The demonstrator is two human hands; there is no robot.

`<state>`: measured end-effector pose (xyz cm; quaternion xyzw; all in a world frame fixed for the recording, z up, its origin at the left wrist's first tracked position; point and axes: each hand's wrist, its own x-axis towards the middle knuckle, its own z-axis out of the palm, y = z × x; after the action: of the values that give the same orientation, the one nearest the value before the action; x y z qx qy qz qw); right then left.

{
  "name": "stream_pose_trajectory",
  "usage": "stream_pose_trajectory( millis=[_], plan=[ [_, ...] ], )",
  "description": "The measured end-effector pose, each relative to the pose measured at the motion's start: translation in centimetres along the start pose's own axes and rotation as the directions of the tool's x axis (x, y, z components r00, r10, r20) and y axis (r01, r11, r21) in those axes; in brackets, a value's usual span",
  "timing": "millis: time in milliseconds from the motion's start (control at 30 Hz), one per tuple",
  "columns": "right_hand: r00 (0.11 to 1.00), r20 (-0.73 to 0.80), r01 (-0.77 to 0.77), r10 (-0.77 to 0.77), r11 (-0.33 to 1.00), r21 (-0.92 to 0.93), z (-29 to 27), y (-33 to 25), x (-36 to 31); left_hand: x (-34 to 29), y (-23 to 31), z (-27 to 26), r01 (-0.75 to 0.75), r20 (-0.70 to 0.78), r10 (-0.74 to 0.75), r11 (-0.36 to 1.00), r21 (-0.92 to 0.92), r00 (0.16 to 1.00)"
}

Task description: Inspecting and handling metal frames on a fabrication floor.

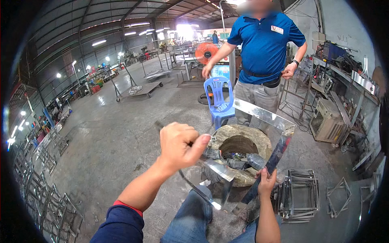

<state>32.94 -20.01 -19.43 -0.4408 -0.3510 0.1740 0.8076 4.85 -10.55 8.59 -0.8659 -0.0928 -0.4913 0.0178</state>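
Observation:
My right hand (267, 182) is closed round the lower side of an angular, polished metal frame (282, 150). The frame tilts up in front of me, with one corner at the upper right. My left hand (180, 146) is raised to the left of the frame, fingers curled into a fist and thumb pointing right. A thin dark curved strip (189, 182) passes by this fist and runs down towards the frame's lower end. What the fist holds is hidden. Between the hands, a shiny flat bar (219, 169) looks smeared by motion.
Beyond the frame stands a round, hollow block (259, 137) with a plastic bottle (256, 161) at its opening. A person in a blue shirt (263, 48) faces me beside a blue chair (220, 95). Stacked metal frames (298, 196) lie right; more frames (52, 202) stand left.

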Motion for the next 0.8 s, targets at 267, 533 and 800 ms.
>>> stream_pose_trajectory(
  millis=[267, 533, 800],
  plan=[
    [0.996, 0.09, -0.008, 0.005, 0.999, 0.036, 1.1, 0.1, -0.9, -0.1, 2.0, 1.0, 0.121, 0.331, -0.242, 0.93, 0.347, 0.912],
    [0.983, 0.167, -0.081, 0.075, 0.996, 0.025, 1.4, 0.1, -1.4, -0.2, 0.9, -2.5, 0.08, 0.439, -0.267, 0.914, 0.399, 0.858],
    [0.989, 0.138, -0.048, 0.044, 0.999, 0.024, 1.7, 0.2, -1.8, -1.0, 1.6, -2.6, 0.102, 0.399, -0.252, 0.927, 0.361, 0.882]
  ],
)
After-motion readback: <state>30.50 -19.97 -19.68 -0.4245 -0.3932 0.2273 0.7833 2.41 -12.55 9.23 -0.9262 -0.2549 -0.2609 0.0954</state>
